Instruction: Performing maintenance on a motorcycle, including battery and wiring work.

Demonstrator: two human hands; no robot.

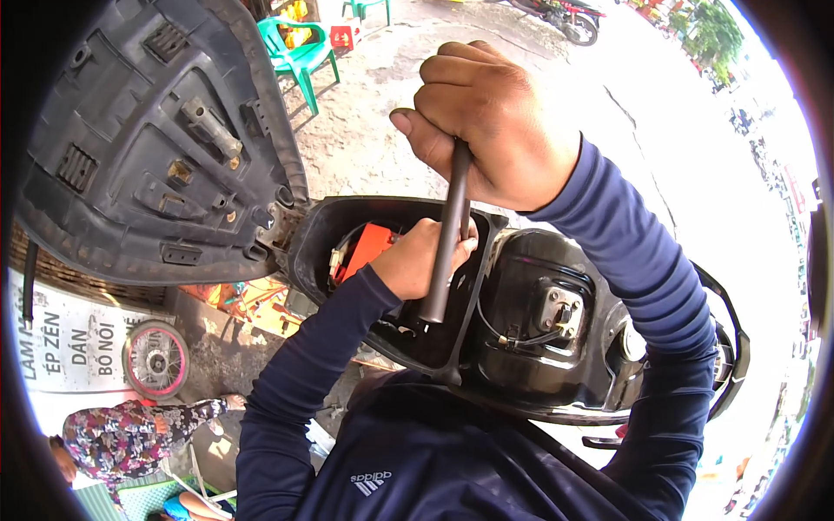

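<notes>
My right hand is raised over the open under-seat box of a motor scooter. It is closed in a fist around the top of a dark metal bar, which slants down with its lower end above the box. Down inside the black storage box, my left hand has its fingers curled together behind the bar. What those fingers hold, if anything, is hidden. Beside the left hand sits an orange-red battery with a white connector at its side.
The scooter's seat is tipped up at the left. A black fuel tank with a hose fitting lies right of the box. Green chair, pink-rimmed wheel and a person in a patterned top are farther off.
</notes>
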